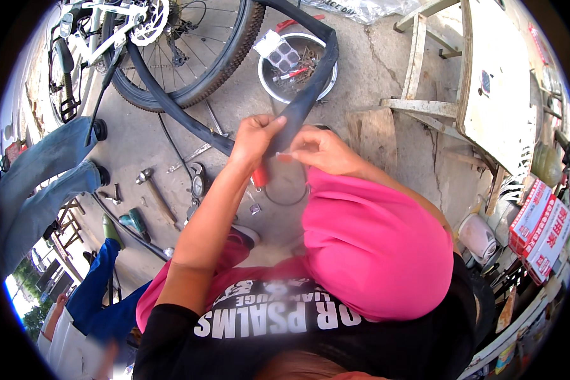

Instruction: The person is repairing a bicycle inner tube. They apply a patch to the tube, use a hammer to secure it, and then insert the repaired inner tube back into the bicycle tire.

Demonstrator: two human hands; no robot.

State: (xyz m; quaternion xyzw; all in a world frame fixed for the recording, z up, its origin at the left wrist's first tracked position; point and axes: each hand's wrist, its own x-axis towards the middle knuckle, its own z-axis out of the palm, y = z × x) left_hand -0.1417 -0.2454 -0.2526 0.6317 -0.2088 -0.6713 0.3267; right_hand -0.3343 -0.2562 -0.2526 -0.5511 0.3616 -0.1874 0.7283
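My left hand [254, 140] is closed around a black inner tube [311, 87], its thumb pressed on the flattened rubber. The tube loops up over a white basin [261, 75] and back to the left past a bicycle wheel [218, 79]. Just right of the left hand, my right hand [326, 151] pinches a small orange-red patch [284, 157] by its edge, close to the tube. Below the left hand, a red-handled tool [259, 176] shows only in part. Inside the basin, a silver patch sheet [284, 56] lies on small scraps.
On the concrete lie a hammer [157, 197], a pressure gauge [198, 183] and a green power tool [133, 223]. A wooden block [372, 136] and a worn wooden stool [418, 63] stand at right, near a red-and-white carton [541, 231]. Other people's legs [50, 161] are at left.
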